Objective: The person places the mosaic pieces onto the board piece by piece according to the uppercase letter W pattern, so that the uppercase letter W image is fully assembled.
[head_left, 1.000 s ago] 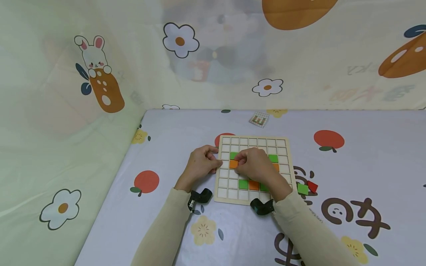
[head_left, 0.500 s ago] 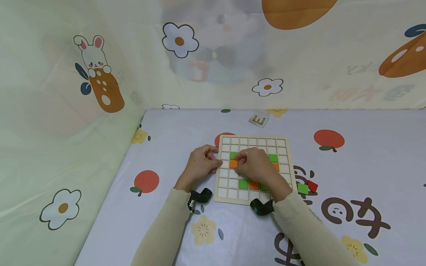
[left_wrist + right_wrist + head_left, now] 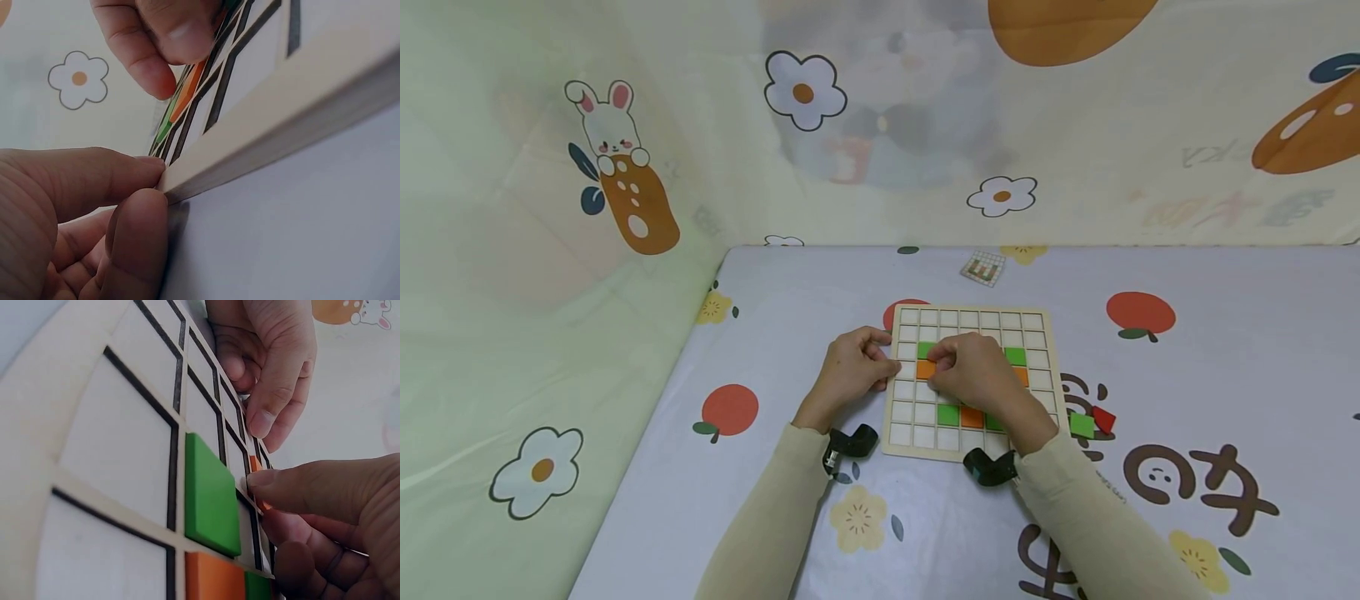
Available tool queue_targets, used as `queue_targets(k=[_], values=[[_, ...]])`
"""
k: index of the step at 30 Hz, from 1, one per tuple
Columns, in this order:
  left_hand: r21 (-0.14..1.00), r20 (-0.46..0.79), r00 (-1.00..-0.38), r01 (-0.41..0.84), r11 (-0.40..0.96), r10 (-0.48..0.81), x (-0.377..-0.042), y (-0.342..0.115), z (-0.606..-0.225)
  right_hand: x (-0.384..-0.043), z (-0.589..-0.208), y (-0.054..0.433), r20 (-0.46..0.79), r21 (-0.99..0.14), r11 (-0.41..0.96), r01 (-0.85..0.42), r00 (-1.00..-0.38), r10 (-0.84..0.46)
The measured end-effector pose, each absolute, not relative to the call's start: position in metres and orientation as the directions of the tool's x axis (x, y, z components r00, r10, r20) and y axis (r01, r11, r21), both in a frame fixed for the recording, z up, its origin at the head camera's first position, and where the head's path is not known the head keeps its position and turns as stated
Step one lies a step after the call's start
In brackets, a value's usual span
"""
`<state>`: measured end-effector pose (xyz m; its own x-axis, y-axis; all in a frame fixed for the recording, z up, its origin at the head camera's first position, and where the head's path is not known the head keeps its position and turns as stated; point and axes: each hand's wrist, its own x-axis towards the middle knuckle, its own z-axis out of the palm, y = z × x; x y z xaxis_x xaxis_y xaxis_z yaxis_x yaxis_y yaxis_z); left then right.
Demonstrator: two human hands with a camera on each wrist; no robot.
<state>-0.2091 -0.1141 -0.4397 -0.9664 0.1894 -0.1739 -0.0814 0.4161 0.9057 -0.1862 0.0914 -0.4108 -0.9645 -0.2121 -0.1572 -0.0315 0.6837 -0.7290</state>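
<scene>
A square wooden grid board (image 3: 903,437) lies on the cloth with several green and orange tiles in its cells. My left hand (image 3: 850,371) holds the board's left edge; in the left wrist view the thumb (image 3: 142,219) and forefinger meet at that edge. My right hand (image 3: 979,375) is over the middle of the board and covers some cells. Its thumb and forefinger pinch at an orange tile (image 3: 926,369) in the left part of the grid. Just beyond that tile sits a green tile (image 3: 926,350). A raised green tile (image 3: 211,497) shows closer in the right wrist view.
Right of the board lie a loose green tile (image 3: 1082,425) and a red tile (image 3: 1103,419). A small card with a printed grid pattern (image 3: 983,268) lies behind the board. Patterned cloth walls (image 3: 880,217) stand at the back and left.
</scene>
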Motion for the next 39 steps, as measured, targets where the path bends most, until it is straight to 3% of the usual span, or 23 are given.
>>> queue_targets(k=[10, 16, 28, 39], values=[[0.9, -0.155, -0.97, -0.06, 0.432, 0.187, -0.209, -0.112, -0.44, -0.176, -0.402, 0.107, -0.085, -0.766, 0.64, -0.061, -0.977, -0.195], [0.893, -0.172, -0.971, -0.082, 0.443, 0.167, -0.207, -0.111, -0.438, -0.158, -0.397, 0.138, -0.094, -0.761, 0.649, -0.014, -0.987, -0.131], [0.89, -0.154, -0.973, -0.062, 0.451, 0.17, -0.207, -0.111, -0.438, -0.108, -0.408, 0.215, -0.06, -0.631, 0.773, 0.059, -0.998, 0.027], [0.895, -0.147, -0.974, -0.057, 0.442, 0.171, -0.207, -0.111, -0.439, -0.093, -0.42, 0.236, -0.119, -0.573, 0.817, 0.069, -0.993, 0.0]])
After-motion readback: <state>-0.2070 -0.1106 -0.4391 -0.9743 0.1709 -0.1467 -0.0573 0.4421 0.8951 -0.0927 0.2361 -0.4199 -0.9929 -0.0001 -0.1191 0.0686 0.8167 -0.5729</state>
